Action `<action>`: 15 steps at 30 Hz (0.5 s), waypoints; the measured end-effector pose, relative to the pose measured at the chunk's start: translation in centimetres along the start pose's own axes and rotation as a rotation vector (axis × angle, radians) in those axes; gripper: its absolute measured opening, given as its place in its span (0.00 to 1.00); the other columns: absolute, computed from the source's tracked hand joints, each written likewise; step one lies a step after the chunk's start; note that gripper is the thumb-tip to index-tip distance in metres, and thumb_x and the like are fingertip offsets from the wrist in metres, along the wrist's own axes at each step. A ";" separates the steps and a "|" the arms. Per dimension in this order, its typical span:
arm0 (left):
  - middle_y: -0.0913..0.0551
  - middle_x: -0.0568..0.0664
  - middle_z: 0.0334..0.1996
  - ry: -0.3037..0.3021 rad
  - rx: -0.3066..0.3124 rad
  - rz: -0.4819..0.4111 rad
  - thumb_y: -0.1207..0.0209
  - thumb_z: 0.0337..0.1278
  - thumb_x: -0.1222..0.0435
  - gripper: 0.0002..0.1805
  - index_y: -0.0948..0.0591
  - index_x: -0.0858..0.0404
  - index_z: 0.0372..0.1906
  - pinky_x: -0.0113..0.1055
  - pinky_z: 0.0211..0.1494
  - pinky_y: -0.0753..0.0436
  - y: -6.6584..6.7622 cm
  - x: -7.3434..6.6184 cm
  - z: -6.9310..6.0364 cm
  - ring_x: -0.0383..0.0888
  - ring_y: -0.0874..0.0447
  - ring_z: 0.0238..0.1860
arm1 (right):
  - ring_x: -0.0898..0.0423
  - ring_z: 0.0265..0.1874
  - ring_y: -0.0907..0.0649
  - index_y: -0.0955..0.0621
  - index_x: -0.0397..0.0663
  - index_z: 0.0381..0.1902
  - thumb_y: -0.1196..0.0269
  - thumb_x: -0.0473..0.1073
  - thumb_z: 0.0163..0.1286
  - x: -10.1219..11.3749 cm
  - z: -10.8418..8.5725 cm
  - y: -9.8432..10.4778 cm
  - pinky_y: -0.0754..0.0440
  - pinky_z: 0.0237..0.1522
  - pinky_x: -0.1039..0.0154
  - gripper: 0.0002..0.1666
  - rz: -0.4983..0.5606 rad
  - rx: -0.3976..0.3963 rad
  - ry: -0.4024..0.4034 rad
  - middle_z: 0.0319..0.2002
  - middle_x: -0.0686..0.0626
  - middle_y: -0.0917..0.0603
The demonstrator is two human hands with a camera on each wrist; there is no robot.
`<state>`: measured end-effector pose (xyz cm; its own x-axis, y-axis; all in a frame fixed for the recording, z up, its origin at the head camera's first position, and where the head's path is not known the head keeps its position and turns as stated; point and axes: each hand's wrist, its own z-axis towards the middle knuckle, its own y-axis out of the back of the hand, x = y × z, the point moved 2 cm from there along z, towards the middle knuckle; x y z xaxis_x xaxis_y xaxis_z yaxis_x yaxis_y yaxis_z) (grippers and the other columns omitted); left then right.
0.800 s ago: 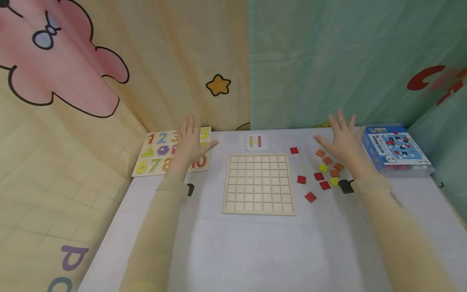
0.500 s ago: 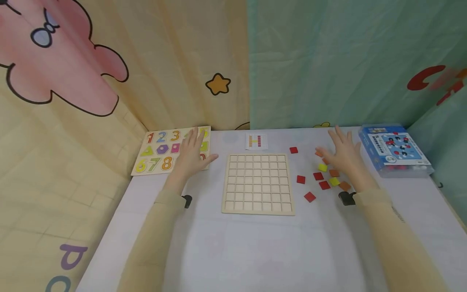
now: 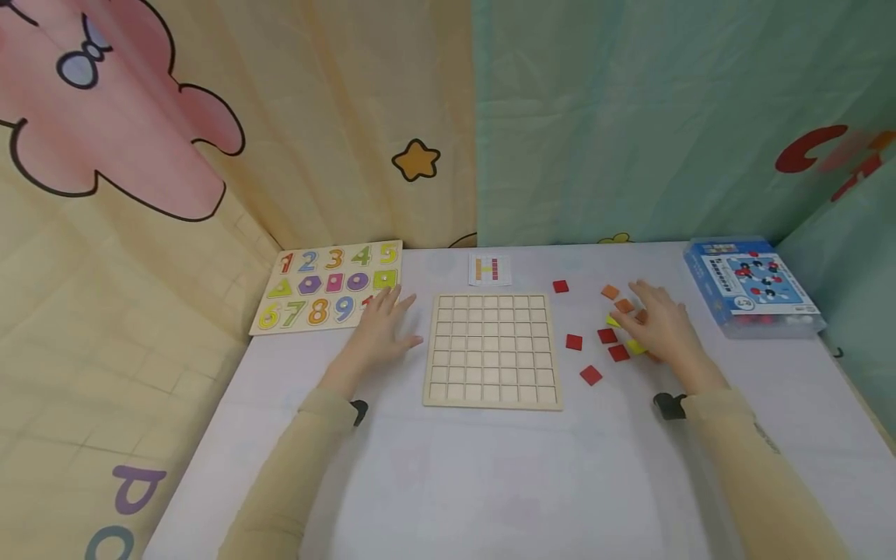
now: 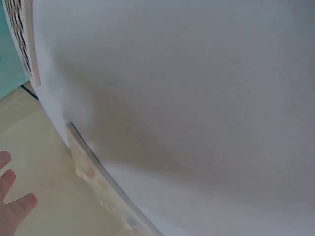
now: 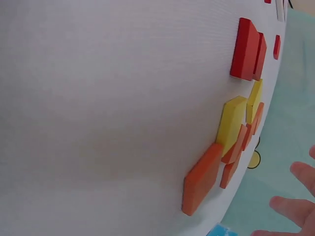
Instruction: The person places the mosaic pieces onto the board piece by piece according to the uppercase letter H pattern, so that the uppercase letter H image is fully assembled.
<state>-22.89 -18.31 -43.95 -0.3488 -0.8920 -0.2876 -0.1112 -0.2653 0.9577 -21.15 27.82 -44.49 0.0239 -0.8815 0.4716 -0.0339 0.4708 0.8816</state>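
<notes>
In the head view the left hand (image 3: pixel 378 330) is spread beside the lower right corner of the number puzzle board (image 3: pixel 301 328), holding nothing. The right hand (image 3: pixel 665 330) hovers with spread fingers over the orange and yellow tiles, hiding some of them. Between the hands lies a wooden grid board (image 3: pixel 491 337) with bare squares. Red tiles (image 3: pixel 591 376) lie to its right. In the right wrist view, orange tiles (image 5: pixel 202 179), yellow tiles (image 5: pixel 231 123) and red tiles (image 5: pixel 244 49) lie on the white surface, apart from the fingers (image 5: pixel 293 209).
A small card (image 3: pixel 490 270) with a coloured pattern lies behind the grid board. At the back right stands a blue box (image 3: pixel 756 288) with a clear base. Curtains (image 3: pixel 595 117) hang behind and beside the white table (image 3: pixel 448 482).
Both hands have come lower and nearer the table's front, the left off most of the number board, the right down over the tiles. The tiles and grid board appear unmoved on the table.
</notes>
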 end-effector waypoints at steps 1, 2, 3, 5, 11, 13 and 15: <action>0.49 0.62 0.78 0.000 0.013 0.003 0.36 0.58 0.47 0.45 0.39 0.60 0.76 0.62 0.79 0.51 -0.3 0.1 -0.1 0.64 0.57 0.78 | 0.26 0.70 0.43 0.42 0.36 0.75 0.42 0.58 0.72 -0.1 -0.1 -0.2 0.50 0.69 0.24 0.46 0.001 0.004 -0.010 0.72 0.28 0.42; 0.49 0.62 0.78 -0.001 0.027 0.010 0.35 0.58 0.47 0.45 0.39 0.60 0.76 0.61 0.79 0.52 -0.5 0.2 -0.3 0.63 0.58 0.79 | 0.27 0.68 0.39 0.42 0.36 0.74 0.42 0.57 0.72 -0.3 -0.1 -0.4 0.45 0.68 0.26 0.45 0.003 0.009 -0.023 0.71 0.28 0.40; 0.48 0.61 0.78 -0.002 0.041 0.009 0.35 0.57 0.47 0.45 0.38 0.60 0.75 0.61 0.79 0.52 -0.8 0.2 -0.4 0.63 0.58 0.79 | 0.28 0.67 0.37 0.42 0.37 0.74 0.42 0.56 0.72 -0.5 -0.2 -0.5 0.41 0.68 0.28 0.44 0.002 0.013 -0.036 0.70 0.28 0.39; 0.47 0.59 0.78 -0.006 0.064 -0.004 0.34 0.56 0.47 0.45 0.37 0.60 0.75 0.60 0.79 0.52 -1.2 0.2 -0.5 0.61 0.58 0.79 | 0.30 0.64 0.35 0.42 0.37 0.75 0.42 0.56 0.73 -0.8 -0.2 -0.8 0.35 0.66 0.30 0.44 0.005 0.027 -0.069 0.69 0.28 0.37; 0.44 0.54 0.78 -0.020 0.136 -0.070 0.34 0.56 0.48 0.44 0.36 0.59 0.75 0.56 0.80 0.50 -2.1 -0.1 -0.9 0.57 0.55 0.79 | 0.28 0.65 0.37 0.43 0.37 0.75 0.45 0.54 0.74 -2.0 -0.1 -0.6 0.35 0.65 0.29 0.42 0.029 0.069 -0.160 0.69 0.26 0.38; 0.44 0.53 0.78 -0.012 0.156 -0.078 0.34 0.57 0.48 0.44 0.37 0.58 0.75 0.54 0.80 0.49 -2.3 -0.2 -1.1 0.56 0.53 0.79 | 0.28 0.64 0.36 0.43 0.36 0.75 0.45 0.54 0.75 -2.2 0.0 -0.5 0.34 0.65 0.30 0.41 0.049 0.085 -0.183 0.68 0.26 0.38; 0.44 0.53 0.78 -0.004 0.171 -0.085 0.34 0.56 0.49 0.44 0.37 0.57 0.75 0.53 0.80 0.48 -2.4 -0.3 -1.4 0.56 0.51 0.79 | 0.29 0.63 0.35 0.43 0.35 0.75 0.45 0.53 0.75 -2.3 0.1 -0.4 0.31 0.64 0.31 0.41 0.067 0.102 -0.209 0.67 0.26 0.37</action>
<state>-21.21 -17.89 -46.17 -0.3354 -0.8673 -0.3677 -0.2969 -0.2732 0.9150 -21.29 29.68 -45.90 -0.1885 -0.8421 0.5053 -0.1294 0.5313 0.8372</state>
